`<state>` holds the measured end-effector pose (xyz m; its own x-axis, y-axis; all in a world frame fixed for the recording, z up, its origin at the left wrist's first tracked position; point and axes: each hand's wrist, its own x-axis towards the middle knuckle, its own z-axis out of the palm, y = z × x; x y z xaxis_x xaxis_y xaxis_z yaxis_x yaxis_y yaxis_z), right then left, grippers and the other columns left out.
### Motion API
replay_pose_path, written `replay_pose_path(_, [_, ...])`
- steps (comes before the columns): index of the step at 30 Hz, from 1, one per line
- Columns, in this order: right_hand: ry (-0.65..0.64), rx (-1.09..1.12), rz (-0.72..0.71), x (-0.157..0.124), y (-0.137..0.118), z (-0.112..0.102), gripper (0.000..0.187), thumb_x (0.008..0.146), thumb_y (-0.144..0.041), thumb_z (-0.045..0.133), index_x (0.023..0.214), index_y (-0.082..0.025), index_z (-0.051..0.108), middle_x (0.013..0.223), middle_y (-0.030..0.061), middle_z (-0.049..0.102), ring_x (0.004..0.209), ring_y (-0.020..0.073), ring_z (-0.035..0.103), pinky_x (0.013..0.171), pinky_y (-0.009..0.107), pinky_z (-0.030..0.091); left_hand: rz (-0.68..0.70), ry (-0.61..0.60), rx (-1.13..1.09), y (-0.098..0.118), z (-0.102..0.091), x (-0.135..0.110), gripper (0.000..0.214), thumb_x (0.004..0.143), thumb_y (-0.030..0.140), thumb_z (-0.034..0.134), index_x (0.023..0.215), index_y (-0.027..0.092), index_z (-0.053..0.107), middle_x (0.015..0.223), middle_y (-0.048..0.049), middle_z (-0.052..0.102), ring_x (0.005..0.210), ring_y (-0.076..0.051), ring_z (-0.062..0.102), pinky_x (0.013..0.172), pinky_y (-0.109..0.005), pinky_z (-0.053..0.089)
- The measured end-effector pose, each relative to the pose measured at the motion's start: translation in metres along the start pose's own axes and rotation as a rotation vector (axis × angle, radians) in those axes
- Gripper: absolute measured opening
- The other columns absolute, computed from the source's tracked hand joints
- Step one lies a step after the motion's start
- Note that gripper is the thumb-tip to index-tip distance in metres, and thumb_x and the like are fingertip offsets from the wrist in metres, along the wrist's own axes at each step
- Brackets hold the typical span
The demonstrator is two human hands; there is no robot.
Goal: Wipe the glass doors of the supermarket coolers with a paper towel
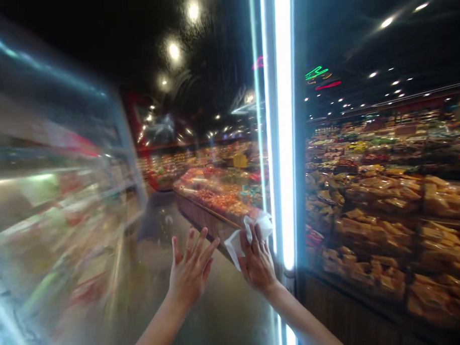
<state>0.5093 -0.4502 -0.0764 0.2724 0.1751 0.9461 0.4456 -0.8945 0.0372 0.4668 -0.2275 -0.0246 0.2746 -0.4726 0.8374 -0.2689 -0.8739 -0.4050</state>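
The right hand (258,264) pins a white cloth (237,244) to the glass door (213,117), low by its right edge. Soft and light, the cloth likely holds best bunched under the palm. The left hand (190,272) has its grip spread wide, flat on the glass.

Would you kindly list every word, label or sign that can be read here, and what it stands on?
None can be read.
Green and red neon signs: too blurred.
Packets on the right shelves: labels too small.
Left shelves: smeared by motion.
White cloth: no print shows.
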Motion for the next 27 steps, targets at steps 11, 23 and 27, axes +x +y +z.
replay_pose_path(11, [0.015,0.044,-0.22,0.118,-0.01,-0.033,0.082,0.103,-0.04,0.045,0.166,-0.018,-0.004,0.175,0.0142,-0.001,0.161,0.0377,0.004,0.119,0.066,0.038,0.163,0.079,0.077,-0.077,-0.033,0.038,0.068,0.094,0.046,0.062,0.156,0.038,0.037,0.165,0.0013,0.038,0.16,-0.025,0.014,0.131,-0.056,-0.003])
replay_pose_path(23, [0.002,0.045,-0.626,0.253,-0.087,-0.055,0.077,0.099,-0.046,0.059,0.159,-0.005,0.034,0.168,0.0214,0.027,0.16,0.0326,0.015,0.127,0.054,0.029,0.043,0.107,0.126,-0.192,-0.097,0.067,0.066,0.095,0.044,0.059,0.157,0.038,0.037,0.169,-0.003,0.029,0.16,-0.03,0.015,0.13,-0.06,0.001])
replay_pose_path(27, [0.099,0.033,-0.502,0.275,-0.121,-0.052,0.079,0.099,-0.044,0.06,0.158,0.001,0.031,0.169,0.0259,0.022,0.16,0.0337,0.011,0.128,0.054,0.025,-0.109,0.151,0.156,-0.229,-0.117,0.061,0.062,0.098,0.038,0.054,0.157,0.035,0.036,0.171,-0.0051,0.024,0.16,-0.032,0.011,0.129,-0.065,0.004])
